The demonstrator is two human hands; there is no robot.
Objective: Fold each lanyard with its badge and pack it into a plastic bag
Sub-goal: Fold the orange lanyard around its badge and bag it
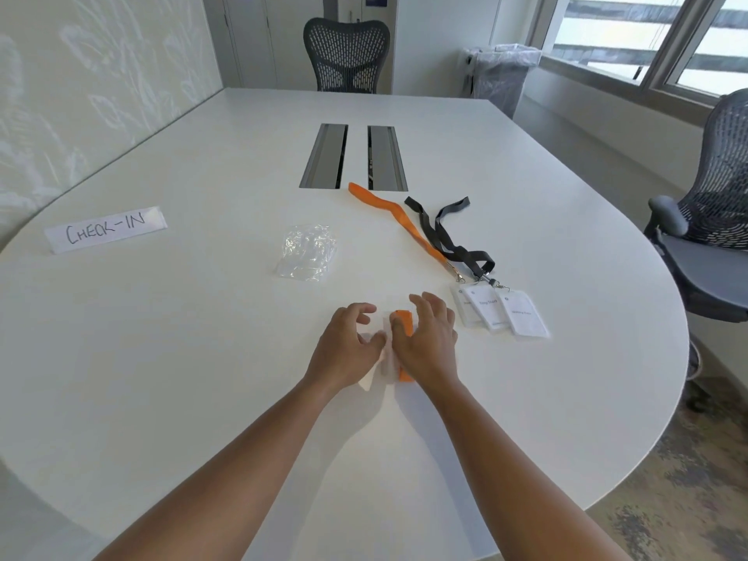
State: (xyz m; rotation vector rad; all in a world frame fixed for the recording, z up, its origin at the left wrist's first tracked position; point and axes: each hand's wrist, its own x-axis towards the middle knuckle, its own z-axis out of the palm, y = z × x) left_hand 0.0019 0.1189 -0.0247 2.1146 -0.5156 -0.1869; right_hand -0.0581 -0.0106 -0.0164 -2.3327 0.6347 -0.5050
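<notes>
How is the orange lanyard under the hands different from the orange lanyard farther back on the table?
The lanyard under the hands is folded into a short bundle; the far orange lanyard lies stretched out. The first sits between both hands; the second lies untouched beside a black lanyard. Both are orange.

Both bare forearms reach forward side by side, wrists close together. The left hand (348, 346) arches palm-down, fingers curled and spread. The right hand (427, 342) lies just beside it, palm down, fingers bent, thumb tucked inward.
</notes>
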